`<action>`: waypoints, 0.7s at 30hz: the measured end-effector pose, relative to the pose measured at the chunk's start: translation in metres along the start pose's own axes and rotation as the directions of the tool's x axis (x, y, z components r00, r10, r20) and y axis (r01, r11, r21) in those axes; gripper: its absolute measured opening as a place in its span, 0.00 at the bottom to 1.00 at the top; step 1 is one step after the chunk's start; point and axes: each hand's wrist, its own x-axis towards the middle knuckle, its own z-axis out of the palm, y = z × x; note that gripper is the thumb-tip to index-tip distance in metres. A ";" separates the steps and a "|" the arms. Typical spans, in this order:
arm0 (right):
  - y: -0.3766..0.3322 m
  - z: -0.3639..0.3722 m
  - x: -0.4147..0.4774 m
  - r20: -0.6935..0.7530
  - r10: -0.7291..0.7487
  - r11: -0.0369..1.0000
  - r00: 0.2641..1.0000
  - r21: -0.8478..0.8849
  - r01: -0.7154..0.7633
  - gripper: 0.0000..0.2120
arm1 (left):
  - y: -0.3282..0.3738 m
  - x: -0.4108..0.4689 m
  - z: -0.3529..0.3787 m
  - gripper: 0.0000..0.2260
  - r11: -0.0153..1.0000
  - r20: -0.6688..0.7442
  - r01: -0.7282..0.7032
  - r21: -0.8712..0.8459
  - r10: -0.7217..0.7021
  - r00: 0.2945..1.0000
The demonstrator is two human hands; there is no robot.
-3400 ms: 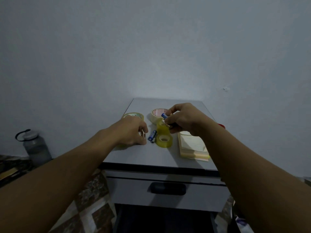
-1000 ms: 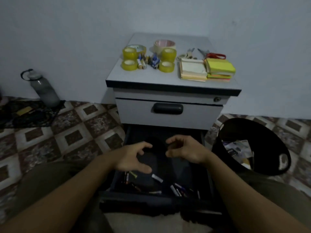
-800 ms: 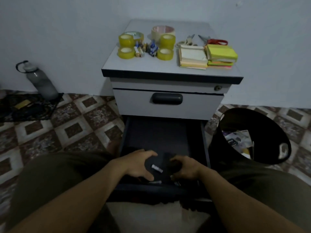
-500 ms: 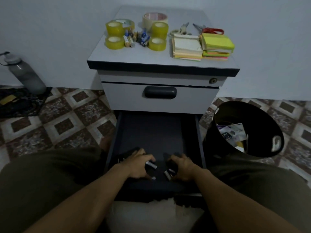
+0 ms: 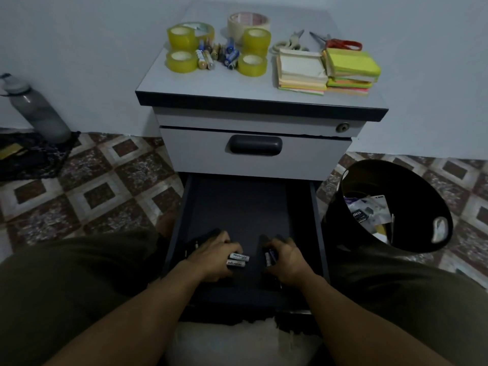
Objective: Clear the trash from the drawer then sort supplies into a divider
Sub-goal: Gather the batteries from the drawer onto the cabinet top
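The dark lower drawer [image 5: 237, 202] of a grey cabinet is pulled open below me. Both hands reach into its near end. My left hand [image 5: 211, 256] curls around two white batteries [image 5: 237, 260]. My right hand [image 5: 286, 258] closes on dark batteries [image 5: 270, 257]. A few more small batteries [image 5: 191, 248] lie in the shadow left of my left hand. On the cabinet top [image 5: 237, 85] stand yellow tape rolls [image 5: 182, 60], a pale tape roll [image 5: 248, 21], loose batteries [image 5: 216, 55], two scissors [image 5: 335, 43] and stacks of sticky notes [image 5: 351, 67].
A black trash bin [image 5: 390, 207] with paper scraps inside stands right of the drawer. The upper drawer [image 5: 253, 151] is closed. A grey water bottle [image 5: 34, 109] stands by the wall at left on the patterned tile floor. My knees flank the drawer.
I left the cabinet top, looked down and brought both hands into the open lower drawer. Over the last second they lowered to its near end and closed around batteries.
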 end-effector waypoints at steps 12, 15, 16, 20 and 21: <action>-0.012 0.009 0.009 -0.115 -0.075 0.997 0.991 -0.038 0.071 0.12 | -0.005 0.010 0.002 0.08 0.999 -0.099 0.035 -0.042 -0.039 0.994; -0.017 0.011 0.013 -0.122 -0.104 0.995 0.987 -0.010 0.104 0.13 | -0.006 0.010 0.000 0.10 0.996 -0.104 0.047 -0.074 -0.054 0.993; -0.017 0.011 0.015 -0.127 -0.103 0.994 0.987 0.008 0.105 0.13 | -0.007 0.010 -0.001 0.11 0.995 -0.115 0.048 -0.087 -0.058 0.992; -0.014 0.006 0.019 -0.142 -0.041 0.994 0.989 0.095 0.054 0.14 | -0.014 0.009 -0.005 0.12 0.985 -0.168 0.066 -0.158 -0.092 0.981; -0.014 0.005 0.020 -0.159 -0.025 0.991 0.987 0.126 0.045 0.14 | -0.015 0.009 -0.005 0.12 0.983 -0.176 0.067 -0.172 -0.097 0.980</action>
